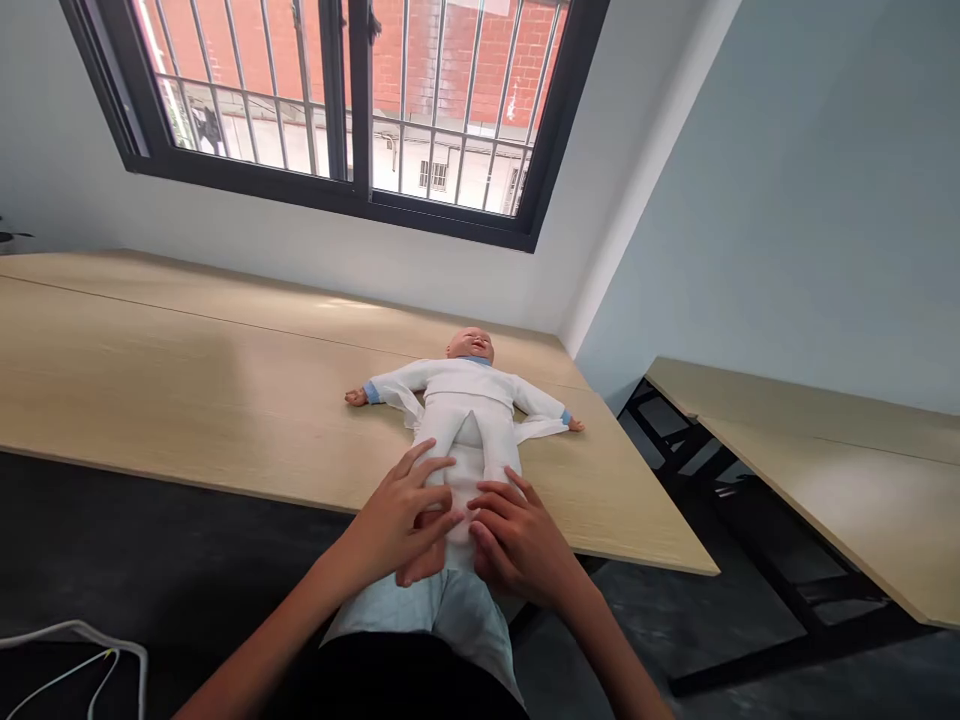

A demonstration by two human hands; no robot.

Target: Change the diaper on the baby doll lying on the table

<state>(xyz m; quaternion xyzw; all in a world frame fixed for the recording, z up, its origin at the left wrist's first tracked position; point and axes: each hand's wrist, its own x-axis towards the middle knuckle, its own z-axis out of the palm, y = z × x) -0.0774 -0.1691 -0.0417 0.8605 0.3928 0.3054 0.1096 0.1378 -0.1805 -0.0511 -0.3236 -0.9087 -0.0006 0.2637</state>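
Observation:
A baby doll [472, 345] lies on its back, head towards the window and arms spread. It wears a white top [469, 378] with blue collar and cuffs, and white trousers [491, 430]. My left hand [409, 510] is closed around the lower trouser leg on the left, its fingers partly spread over the fabric. A bare doll foot [421, 568] shows below it. On the other leg, my right hand [521, 535] has its fingers curled over the trouser cuff and hides that foot. White cloth lies between and under the legs.
The doll rests near the front edge of a light wooden table [300, 400], its feet by my body. A second table [840, 450] with black legs stands to the right. A barred window [352, 100] is behind. White cables [82, 630] lie at lower left.

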